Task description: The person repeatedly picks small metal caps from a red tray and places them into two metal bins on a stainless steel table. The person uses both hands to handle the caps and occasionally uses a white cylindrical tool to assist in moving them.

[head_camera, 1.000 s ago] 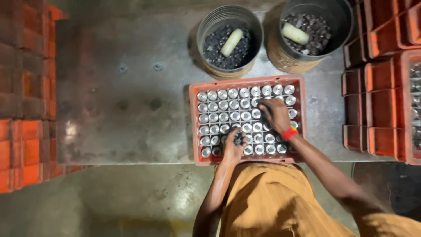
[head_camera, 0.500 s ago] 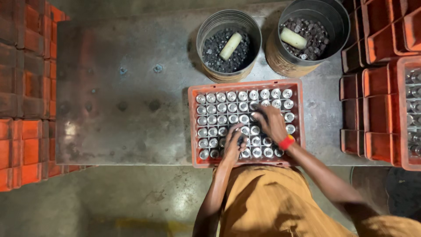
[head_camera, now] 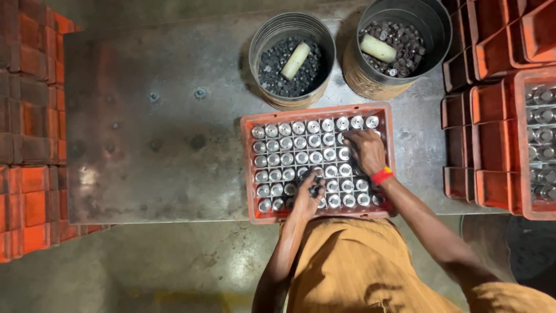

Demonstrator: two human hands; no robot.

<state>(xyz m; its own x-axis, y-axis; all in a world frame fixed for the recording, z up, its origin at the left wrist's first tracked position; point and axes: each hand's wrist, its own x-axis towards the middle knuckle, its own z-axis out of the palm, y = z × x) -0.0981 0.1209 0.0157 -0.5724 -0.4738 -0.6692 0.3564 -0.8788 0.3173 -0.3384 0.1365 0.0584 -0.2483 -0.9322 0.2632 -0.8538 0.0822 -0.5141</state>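
Orange crate (head_camera: 248, 174) of upright silver cylinders (head_camera: 301, 157) mid-table, with left hand (head_camera: 305, 199) pinching small dark caps (head_camera: 314, 189) at 6 o'clock, right hand (head_camera: 366, 150) spread loosely, fingers on cylinder tops at 3 o'clock; capping seemingly underway, needing careful alignment over an uncapped top.

An orange plastic crate (head_camera: 248, 168) sits flat on the counter, near its front edge, long side toward the person. It is packed with short silvery metal cylinders (head_camera: 301, 157), all standing upright in even rows and seen end-on, each showing a round shiny top (the rows run almost wall to wall). One small dark piece (head_camera: 314, 189) rests among the cylinders in the front rows, pinched at the tips of the left hand. The cylinders toward the right back corner lie partly hidden under the right hand.
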